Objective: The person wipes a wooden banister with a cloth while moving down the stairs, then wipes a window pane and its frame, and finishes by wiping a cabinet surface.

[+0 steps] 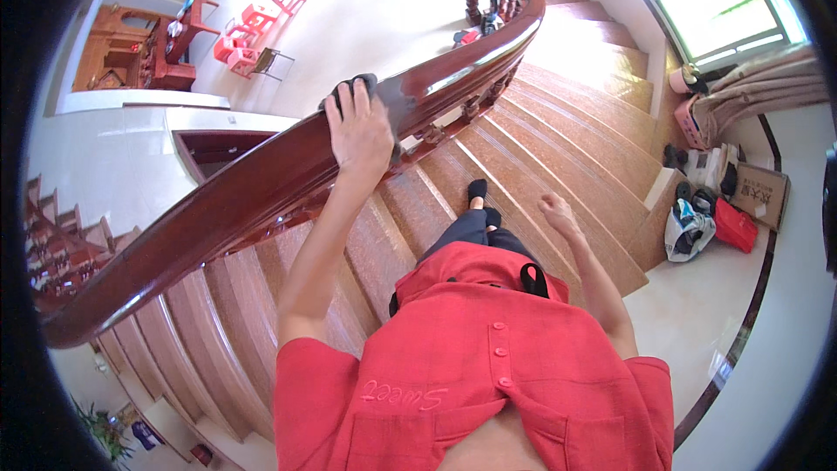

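Observation:
My left hand (359,127) lies over a dark grey cloth (394,108) on top of the polished wooden handrail (261,173), with its fingertips pressing on the cloth's far edge. The cloth drapes over the rail and sticks out on the hand's right side. The rail curves from the lower left up to a carved newel post at the top. My right hand (557,212) hangs above the stair treads at the right, its fingers curled in, and nothing shows in it. Both feet, in black socks, stand on the brown stone steps (418,229) below me.
Turned wooden balusters (471,108) carry the rail. At the right, a plastic bag (686,235), a red bag (735,226) and a cardboard box (762,193) sit on the landing, below a draped curtain (752,88). Red plastic stools (259,15) stand on the floor beyond the rail.

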The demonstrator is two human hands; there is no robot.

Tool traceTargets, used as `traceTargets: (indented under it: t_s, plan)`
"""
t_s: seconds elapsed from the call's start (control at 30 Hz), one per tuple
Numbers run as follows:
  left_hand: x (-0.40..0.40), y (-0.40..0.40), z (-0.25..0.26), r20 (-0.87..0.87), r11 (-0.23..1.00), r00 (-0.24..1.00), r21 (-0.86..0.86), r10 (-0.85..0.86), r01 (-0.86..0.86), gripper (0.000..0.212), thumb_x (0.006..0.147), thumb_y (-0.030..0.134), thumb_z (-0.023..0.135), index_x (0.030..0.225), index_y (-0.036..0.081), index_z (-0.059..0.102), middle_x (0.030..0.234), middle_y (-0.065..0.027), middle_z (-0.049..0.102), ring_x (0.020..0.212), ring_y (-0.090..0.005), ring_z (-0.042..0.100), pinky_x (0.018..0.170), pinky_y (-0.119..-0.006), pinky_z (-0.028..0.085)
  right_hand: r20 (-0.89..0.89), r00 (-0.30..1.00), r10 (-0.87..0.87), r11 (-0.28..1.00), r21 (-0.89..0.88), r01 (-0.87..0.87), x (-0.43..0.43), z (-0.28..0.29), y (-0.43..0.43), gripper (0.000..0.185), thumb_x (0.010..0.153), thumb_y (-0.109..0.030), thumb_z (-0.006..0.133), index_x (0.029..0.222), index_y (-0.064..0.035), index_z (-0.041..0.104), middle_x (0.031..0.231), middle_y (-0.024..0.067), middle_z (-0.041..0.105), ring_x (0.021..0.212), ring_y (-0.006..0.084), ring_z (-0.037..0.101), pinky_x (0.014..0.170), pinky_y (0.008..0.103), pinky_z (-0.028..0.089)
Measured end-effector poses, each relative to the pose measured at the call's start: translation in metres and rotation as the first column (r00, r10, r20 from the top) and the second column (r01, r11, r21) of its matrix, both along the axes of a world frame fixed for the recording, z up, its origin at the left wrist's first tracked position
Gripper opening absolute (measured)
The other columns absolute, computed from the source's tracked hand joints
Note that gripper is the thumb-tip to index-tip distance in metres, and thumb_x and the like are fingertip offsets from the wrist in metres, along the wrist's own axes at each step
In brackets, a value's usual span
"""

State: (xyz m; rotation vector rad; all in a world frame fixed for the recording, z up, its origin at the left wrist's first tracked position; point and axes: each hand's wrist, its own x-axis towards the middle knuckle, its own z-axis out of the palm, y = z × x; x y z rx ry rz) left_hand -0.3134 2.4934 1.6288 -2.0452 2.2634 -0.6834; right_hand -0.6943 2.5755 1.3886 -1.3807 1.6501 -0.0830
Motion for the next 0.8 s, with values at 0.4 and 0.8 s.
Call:
traceTargets:
  t_s: [0.4,0.8]
  plan:
    - [0.005,0.029,-0.157,-0.374,0.848,0.860,0.266,-0.348,0.459,0.032,0.080,0.011,0.049,0.107,-0.003,0.057,0.130,-0.0176,0.044,0.120,-0.0290,0.043,0.102,-0.046,0.030,-0.189,0.948,0.256,0.958,0.184,-0.222,-0.015,0.006,0.057,0.034,0.081,-0.027,0.054,0.102,0.0000,0.060,0.099,0.0221,0.062,0.097,0.0343,0.059,0.084,0.0405,0.046]
    - [0.014,-0.023,-0.206,-0.698,0.916,0.715,0.253,-0.050,0.312,0.034,0.088,0.013,0.039,0.116,-0.002,0.050,0.117,-0.0260,0.053,0.113,-0.0389,0.048,0.096,-0.044,0.036,-0.168,0.975,0.147,0.977,0.178,-0.116,0.006,0.019,0.062,0.031,0.081,-0.023,0.054,0.101,0.0002,0.060,0.101,0.0214,0.061,0.099,0.0333,0.057,0.086,0.0404,0.045]
